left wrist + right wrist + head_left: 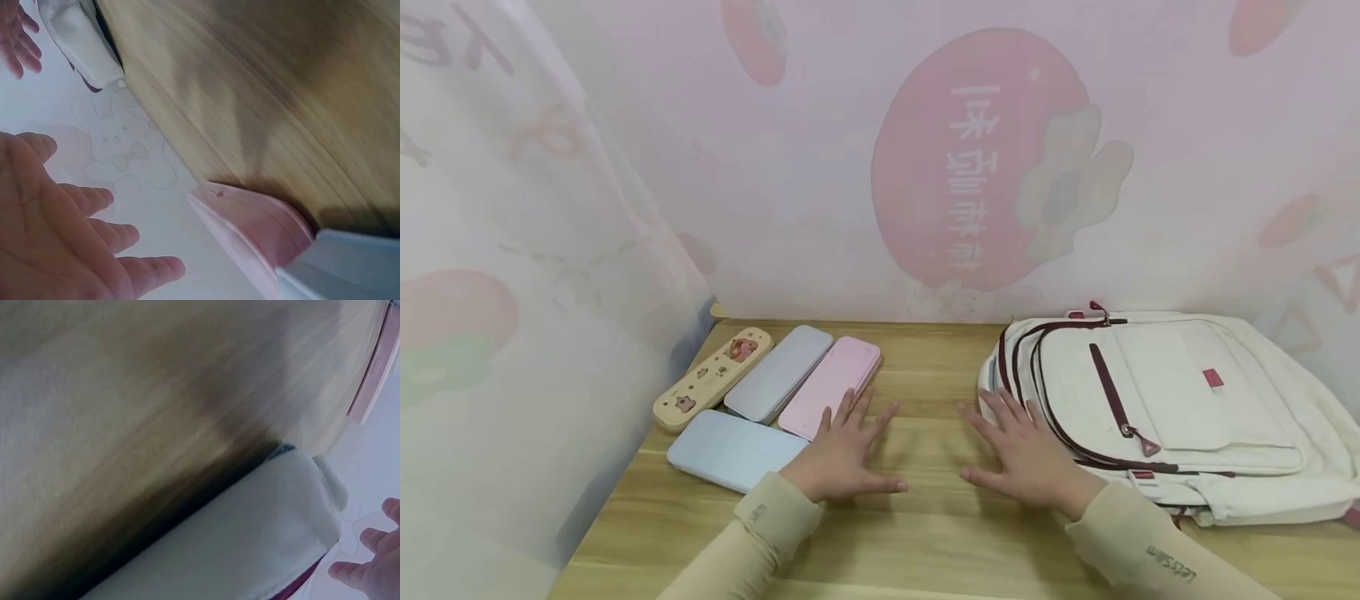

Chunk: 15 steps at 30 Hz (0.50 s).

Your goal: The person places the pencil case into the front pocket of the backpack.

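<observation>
Both hands hover over the table with fingers spread and nothing in them. The left hand [844,454] is nearest the pink case [831,385] and the light blue case [733,450]. Just left of the pink one lies a grey-blue case [780,372], and beyond it a cream case [713,377] with small animal pictures. My right hand [1028,454] is beside the left end of a white backpack [1187,392] with dark red zippers, which lies flat. In the left wrist view the palm [50,231] faces the table, its fingers straight.
The wooden table [925,533] runs back to a pale pink curtain [820,208] printed with strawberries. Another printed sheet [550,250] hangs along the left side. The backpack takes up the table's right part.
</observation>
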Each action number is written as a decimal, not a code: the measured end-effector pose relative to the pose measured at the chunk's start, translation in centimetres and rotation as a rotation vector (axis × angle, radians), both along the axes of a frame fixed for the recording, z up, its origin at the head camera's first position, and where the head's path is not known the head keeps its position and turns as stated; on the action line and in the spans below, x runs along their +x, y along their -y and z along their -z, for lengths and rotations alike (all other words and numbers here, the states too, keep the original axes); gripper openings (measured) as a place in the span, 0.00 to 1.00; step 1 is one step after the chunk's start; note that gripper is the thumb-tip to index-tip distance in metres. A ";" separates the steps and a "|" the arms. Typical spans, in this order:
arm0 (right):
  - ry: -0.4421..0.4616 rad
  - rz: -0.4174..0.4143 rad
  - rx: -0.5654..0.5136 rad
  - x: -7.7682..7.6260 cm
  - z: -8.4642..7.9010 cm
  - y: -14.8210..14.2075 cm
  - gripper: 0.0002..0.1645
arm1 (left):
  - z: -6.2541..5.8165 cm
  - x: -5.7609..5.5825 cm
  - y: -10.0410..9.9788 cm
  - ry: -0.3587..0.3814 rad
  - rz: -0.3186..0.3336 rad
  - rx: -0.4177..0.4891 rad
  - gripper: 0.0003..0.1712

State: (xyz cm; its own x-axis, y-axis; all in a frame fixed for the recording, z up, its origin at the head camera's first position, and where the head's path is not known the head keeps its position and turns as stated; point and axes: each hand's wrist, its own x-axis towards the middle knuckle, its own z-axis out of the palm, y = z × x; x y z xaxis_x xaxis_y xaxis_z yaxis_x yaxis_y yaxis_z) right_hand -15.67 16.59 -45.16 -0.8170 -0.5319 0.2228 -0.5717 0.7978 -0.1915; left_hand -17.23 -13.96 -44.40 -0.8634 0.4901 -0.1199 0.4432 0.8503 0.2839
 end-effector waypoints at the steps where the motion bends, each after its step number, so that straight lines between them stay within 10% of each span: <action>1: 0.003 0.008 -0.006 0.0 -0.2 -0.1 0.49 | 0.0 -0.1 0.1 -0.003 -0.004 0.008 0.66; 15: 0.086 0.079 -0.129 -0.9 -1.8 -2.0 0.46 | -0.6 -0.6 2.1 -0.008 -0.035 0.083 0.64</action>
State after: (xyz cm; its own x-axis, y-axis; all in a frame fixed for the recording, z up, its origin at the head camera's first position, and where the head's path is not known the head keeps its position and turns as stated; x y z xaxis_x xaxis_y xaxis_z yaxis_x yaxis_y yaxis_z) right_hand -16.54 18.54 -43.37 -0.8740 -0.4369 0.2127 -0.4854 0.8051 -0.3410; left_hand -17.80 -16.07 -43.83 -0.8807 0.4679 -0.0734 0.4165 0.8390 0.3503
